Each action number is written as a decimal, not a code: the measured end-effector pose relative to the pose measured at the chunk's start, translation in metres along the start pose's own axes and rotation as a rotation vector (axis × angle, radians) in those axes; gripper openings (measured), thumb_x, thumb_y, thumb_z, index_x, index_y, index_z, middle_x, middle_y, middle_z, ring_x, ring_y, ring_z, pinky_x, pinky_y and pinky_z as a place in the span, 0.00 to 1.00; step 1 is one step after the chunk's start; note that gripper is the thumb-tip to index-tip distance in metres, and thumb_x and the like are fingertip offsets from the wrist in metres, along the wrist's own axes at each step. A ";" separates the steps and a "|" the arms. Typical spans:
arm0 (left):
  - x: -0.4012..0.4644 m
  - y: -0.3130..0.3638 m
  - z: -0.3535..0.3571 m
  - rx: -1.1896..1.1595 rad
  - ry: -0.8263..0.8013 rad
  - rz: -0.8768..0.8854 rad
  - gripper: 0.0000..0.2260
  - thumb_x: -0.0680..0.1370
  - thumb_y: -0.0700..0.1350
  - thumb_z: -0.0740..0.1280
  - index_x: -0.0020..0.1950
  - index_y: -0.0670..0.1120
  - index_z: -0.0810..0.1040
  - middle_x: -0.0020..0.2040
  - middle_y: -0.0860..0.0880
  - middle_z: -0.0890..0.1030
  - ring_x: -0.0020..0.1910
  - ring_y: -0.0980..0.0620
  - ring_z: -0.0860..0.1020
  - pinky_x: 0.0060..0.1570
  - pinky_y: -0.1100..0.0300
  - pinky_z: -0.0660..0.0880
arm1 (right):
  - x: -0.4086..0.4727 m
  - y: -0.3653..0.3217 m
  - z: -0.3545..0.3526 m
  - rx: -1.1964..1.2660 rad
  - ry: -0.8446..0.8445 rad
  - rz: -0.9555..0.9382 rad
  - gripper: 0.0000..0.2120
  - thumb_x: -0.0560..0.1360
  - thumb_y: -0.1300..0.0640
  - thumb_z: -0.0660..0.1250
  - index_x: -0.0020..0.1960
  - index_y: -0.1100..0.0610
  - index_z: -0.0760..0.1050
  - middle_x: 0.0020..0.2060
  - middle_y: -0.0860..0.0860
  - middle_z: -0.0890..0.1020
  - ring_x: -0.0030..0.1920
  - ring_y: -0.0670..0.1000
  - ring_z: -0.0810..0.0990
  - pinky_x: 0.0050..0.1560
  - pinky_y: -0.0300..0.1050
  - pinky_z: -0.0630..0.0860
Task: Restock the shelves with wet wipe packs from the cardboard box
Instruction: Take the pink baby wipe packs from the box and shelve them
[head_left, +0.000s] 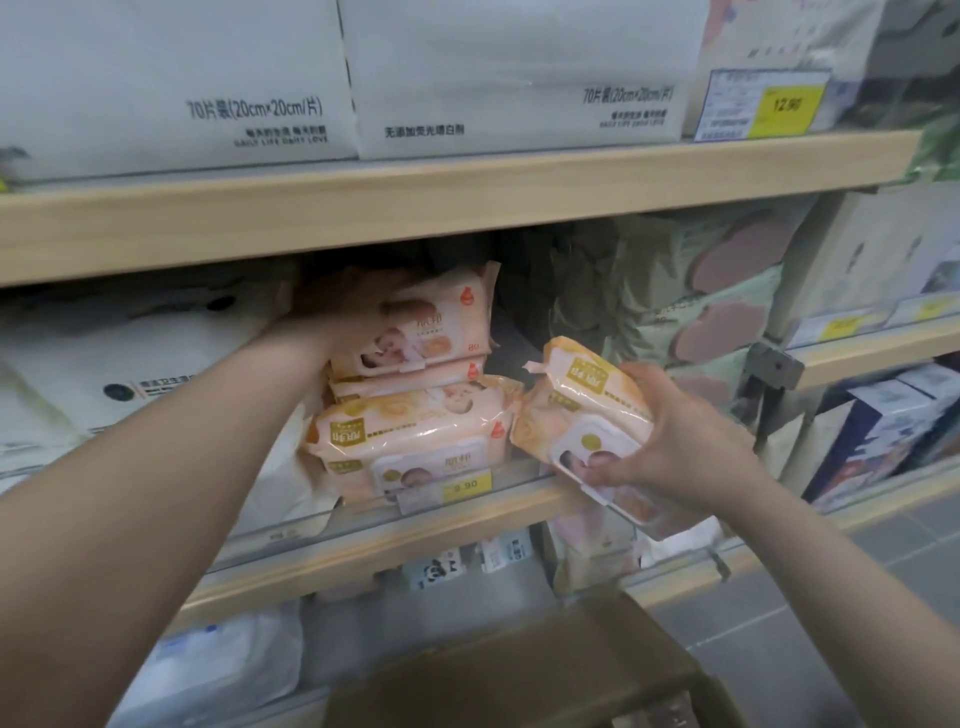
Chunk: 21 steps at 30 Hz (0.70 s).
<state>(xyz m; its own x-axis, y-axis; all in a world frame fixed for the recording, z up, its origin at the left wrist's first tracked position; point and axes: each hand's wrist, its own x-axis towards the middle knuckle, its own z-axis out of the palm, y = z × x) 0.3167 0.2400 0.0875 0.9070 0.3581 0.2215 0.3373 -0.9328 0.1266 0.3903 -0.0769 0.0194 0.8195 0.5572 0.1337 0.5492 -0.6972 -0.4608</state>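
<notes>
**Two hands at the wet wipe stack on the middle shelf**

The left hand (343, 304) reaches deep into the middle shelf (467, 512) and lies over the top wet wipe pack (421, 325) of a stack of peach-coloured packs. Its fingers are spread across the upper left end of that pack and press on it; the fingertips are in shadow under the upper shelf board (415, 208), so how far they wrap round the pack is hard to tell. Below this pack a thin edge of a second pack shows, and under that lies the front pack (415, 436), flat with its lid label facing out, just behind a yellow price tag (466, 486) reading 9.90.

The right hand (670, 447) grips another wet wipe pack (587, 421) just to the right of the stack, in front of the shelf edge. The fingers curl over its right side and the thumb presses on the white flip lid. The pack is tilted, its top left corner touching or nearly touching the front pack.

At the bottom of the view sits the open cardboard box (524, 675), blurred, below the shelf. Large white packs (171, 78) fill the top shelf, and green-patterned packs (691, 291) stand to the right of the stack.
</notes>
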 end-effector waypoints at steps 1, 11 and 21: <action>-0.001 0.000 -0.004 -0.032 -0.002 0.004 0.25 0.76 0.63 0.58 0.72 0.57 0.64 0.69 0.47 0.72 0.64 0.43 0.71 0.56 0.55 0.66 | 0.000 0.000 0.000 0.000 -0.001 0.002 0.45 0.53 0.36 0.77 0.63 0.37 0.57 0.49 0.46 0.78 0.47 0.51 0.77 0.47 0.52 0.77; -0.018 0.001 0.029 0.007 0.088 -0.072 0.27 0.73 0.70 0.36 0.68 0.70 0.60 0.68 0.51 0.73 0.63 0.44 0.72 0.62 0.47 0.67 | 0.001 -0.012 -0.013 -0.071 -0.038 0.002 0.44 0.55 0.37 0.76 0.65 0.39 0.58 0.48 0.45 0.77 0.46 0.51 0.76 0.45 0.49 0.75; -0.021 -0.001 0.026 -0.028 0.208 0.037 0.28 0.76 0.64 0.46 0.74 0.55 0.61 0.74 0.48 0.64 0.72 0.45 0.63 0.69 0.46 0.61 | -0.017 -0.057 -0.033 -0.288 0.076 -0.253 0.41 0.60 0.34 0.72 0.68 0.36 0.58 0.51 0.42 0.73 0.54 0.50 0.72 0.51 0.47 0.68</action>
<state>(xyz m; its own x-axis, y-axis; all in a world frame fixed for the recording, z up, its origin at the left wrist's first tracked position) 0.3036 0.2326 0.0579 0.8460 0.3273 0.4209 0.2952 -0.9449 0.1414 0.3505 -0.0611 0.0727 0.6559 0.7006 0.2811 0.7503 -0.6459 -0.1408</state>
